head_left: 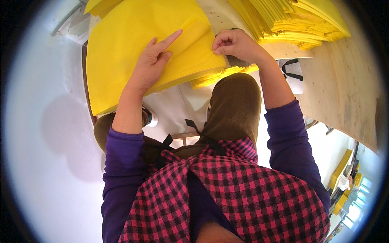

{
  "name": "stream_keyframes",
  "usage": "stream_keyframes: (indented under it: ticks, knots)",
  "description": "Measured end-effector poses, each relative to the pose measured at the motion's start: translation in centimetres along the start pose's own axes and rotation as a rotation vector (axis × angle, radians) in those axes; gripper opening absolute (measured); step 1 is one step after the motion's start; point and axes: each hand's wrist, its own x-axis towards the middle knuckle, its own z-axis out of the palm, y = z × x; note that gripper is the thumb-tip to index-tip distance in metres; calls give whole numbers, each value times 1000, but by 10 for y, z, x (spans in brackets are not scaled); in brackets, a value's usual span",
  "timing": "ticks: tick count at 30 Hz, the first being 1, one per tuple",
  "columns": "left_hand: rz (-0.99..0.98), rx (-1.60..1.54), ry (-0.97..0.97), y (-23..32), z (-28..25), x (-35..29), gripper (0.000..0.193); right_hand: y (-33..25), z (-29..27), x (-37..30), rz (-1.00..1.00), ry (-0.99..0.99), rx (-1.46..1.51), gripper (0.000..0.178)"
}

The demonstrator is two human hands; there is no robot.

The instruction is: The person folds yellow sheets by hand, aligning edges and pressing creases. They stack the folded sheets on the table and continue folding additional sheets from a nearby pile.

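A wide stack of yellow fabric sheets (pixel 121 52) lies before me, its layered edge facing my lap. My left hand (pixel 152 60) rests over the top sheet with the index finger stretched out and the thumb apart. At the right edge of the stack, my right hand (pixel 233 43) pinches the rim of the yellow sheet between thumb and forefinger. A shallow fold runs across the sheet between the two hands. Beneath my right hand is a dark patch that I cannot make out.
Another pile of folded yellow fabric (pixel 298 24) stands on the wooden table (pixel 338 81) at the far right. More yellow fabric (pixel 206 81) shows below the stack, by my knee. A white bag with black handles (pixel 292 73) is under the table edge. A white wall (pixel 44 121) stands close on the left.
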Motion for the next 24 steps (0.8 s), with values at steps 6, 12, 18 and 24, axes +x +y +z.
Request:
stream_keyframes:
  ticks: [6,12,18,24]
  knots:
    - [-62,-3,-48,1,-2,-1,50,-9,-5,5,-40,53,-41,12]
    - [19,41,-98,-2,-7,1,47,-24,-8,28,-136,126,-90,18]
    - [101,-12,2,-2,-1,-2,50,-30,-5,40,-164,255,-119,17]
    - [11,-12,17,0,-3,-4,56,-7,-1,6,-67,221,137,17]
